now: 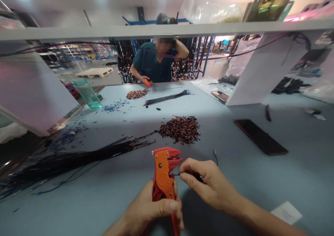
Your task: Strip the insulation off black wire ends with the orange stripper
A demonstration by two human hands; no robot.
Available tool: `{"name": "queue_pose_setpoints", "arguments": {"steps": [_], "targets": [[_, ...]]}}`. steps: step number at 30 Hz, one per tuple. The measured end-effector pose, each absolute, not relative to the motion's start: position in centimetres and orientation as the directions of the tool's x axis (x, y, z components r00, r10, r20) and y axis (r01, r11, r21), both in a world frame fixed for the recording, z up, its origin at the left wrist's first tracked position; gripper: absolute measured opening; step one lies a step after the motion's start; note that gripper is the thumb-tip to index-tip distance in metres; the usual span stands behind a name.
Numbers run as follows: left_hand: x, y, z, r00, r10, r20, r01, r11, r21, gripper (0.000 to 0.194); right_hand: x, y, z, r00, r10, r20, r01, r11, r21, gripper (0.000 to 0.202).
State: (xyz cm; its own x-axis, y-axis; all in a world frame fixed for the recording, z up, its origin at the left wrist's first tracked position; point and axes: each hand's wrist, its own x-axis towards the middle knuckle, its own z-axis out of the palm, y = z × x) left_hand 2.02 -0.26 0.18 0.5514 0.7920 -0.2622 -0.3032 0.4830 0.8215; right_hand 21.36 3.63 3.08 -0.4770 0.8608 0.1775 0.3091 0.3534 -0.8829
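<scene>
My left hand (156,206) is wrapped round the handles of an orange and red wire stripper (164,173), held upright with its jaws toward the right. Close by on the right, my right hand (206,180) pinches a thin black wire (176,174) between thumb and forefinger. The wire's end reaches the side of the stripper just below the jaws; whether it is gripped there I cannot tell. Beyond the tool lies a heap of short black and copper-coloured wire scraps (180,130). A long bundle of black wires (86,159) stretches away to the left.
Across the table a person (156,62) holds another orange tool (147,83). A second wire bundle (167,97), a copper scrap pile (137,94) and a green bottle (87,94) stand or lie there. At right rests a dark phone (261,136). A shelf (167,30) spans overhead.
</scene>
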Motion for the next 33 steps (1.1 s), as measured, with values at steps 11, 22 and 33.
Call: {"name": "queue_pose_setpoints", "arguments": {"steps": [11, 22, 33], "targets": [[1.6, -0.2, 1.2, 0.363, 0.916, -0.173, -0.141, 0.237, 0.961, 0.034, 21.2, 3.8, 3.2, -0.406, 0.913, 0.032, 0.294, 0.164, -0.941, 0.016], [0.6, 0.5, -0.2, 0.115, 0.870, 0.479, 0.539, -0.460, 0.705, 0.018, 20.6, 3.5, 2.6, -0.442, 0.881, -0.167, 0.035, -0.169, -0.985, 0.020], [1.0, 1.2, 0.7, 0.409, 0.558, 0.723, 0.699, -0.700, 0.145, 0.011, 19.7, 3.2, 2.4, -0.547, 0.807, -0.223, -0.154, -0.360, -0.920, 0.021]]}}
